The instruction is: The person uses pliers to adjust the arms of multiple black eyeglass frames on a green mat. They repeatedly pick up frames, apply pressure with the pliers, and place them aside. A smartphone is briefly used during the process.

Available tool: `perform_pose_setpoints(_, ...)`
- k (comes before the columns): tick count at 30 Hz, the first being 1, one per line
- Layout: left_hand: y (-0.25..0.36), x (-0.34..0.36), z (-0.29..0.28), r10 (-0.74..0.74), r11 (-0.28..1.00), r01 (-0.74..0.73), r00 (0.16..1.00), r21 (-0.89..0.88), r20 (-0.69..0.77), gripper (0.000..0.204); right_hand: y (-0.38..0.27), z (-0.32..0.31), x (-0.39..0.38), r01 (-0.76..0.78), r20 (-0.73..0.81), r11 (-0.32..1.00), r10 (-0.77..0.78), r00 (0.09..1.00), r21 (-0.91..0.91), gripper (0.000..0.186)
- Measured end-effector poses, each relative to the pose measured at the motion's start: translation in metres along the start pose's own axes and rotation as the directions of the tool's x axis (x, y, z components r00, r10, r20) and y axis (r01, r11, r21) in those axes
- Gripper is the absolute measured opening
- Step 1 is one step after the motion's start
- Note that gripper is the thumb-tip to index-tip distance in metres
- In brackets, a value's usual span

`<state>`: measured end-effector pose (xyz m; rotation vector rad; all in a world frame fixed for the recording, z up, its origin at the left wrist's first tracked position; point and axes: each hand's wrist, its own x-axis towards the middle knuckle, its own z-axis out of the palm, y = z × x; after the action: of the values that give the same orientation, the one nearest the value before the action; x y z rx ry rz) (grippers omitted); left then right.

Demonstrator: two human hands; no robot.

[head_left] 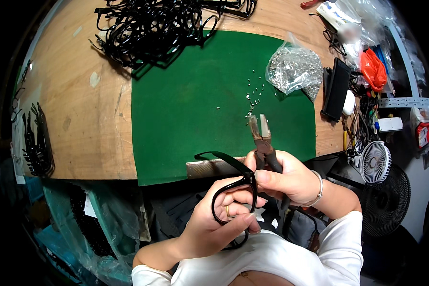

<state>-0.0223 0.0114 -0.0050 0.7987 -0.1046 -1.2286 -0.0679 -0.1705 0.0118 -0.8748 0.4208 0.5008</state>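
Observation:
A black eyeglass frame (215,196) is held in my left hand (209,221), whose fingers curl behind the rim while the thumb presses near the bridge. One temple arm of the frame points up and left over the mat's front edge. My right hand (291,178) grips a pair of pliers (266,145) by the dark handles, jaws parted and pointing away from me. Its thumb and fingers are close to the frame's hinge corner; whether they touch it I cannot tell. Small silvery metal pieces (252,102) lie scattered on the green mat (190,105) beyond the jaws.
A heap of black eyeglass frames (148,33) covers the far left. At right are a clear bag of small metal pieces (295,69), a black phone-like slab (337,89) and a small white fan (375,162). Black temple arms (39,140) are stacked at far left.

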Motion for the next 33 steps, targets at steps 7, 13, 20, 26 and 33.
perform_pose_setpoints(7, -0.002, -0.001, -0.001, 0.030, 0.996, -0.028, 0.999, 0.087, -0.025, 0.048, 0.000, 0.006, 0.004, 0.048, -0.077, 0.981, -0.063, 0.995, -0.190, 0.015)
perform_pose_setpoints(13, -0.003, -0.001, -0.002, 0.022, 0.998, -0.019, 0.999, 0.062, -0.034, 0.049, 0.001, 0.007, 0.005, 0.071, -0.097, 0.969, -0.096, 0.991, -0.237, 0.015)
perform_pose_setpoints(20, 0.007, -0.008, -0.007, -0.053, 0.998, 0.052, 0.998, 0.027, 0.023, 0.049, -0.008, 0.009, 0.002, 0.013, -0.062, 0.991, -0.022, 0.998, -0.134, 0.015)
perform_pose_setpoints(26, 0.015, -0.014, -0.013, -0.100, 0.995, 0.101, 0.994, -0.013, 0.049, 0.040, -0.007, -0.015, -0.029, -0.043, 0.047, 0.693, 0.110, 0.993, -0.720, 0.030)
perform_pose_setpoints(33, 0.016, -0.014, -0.010, -0.140, 0.990, 0.138, 0.989, 0.034, 0.042, 0.039, -0.018, -0.004, -0.020, 0.023, 0.113, 0.549, 0.131, 0.985, -0.835, 0.040)
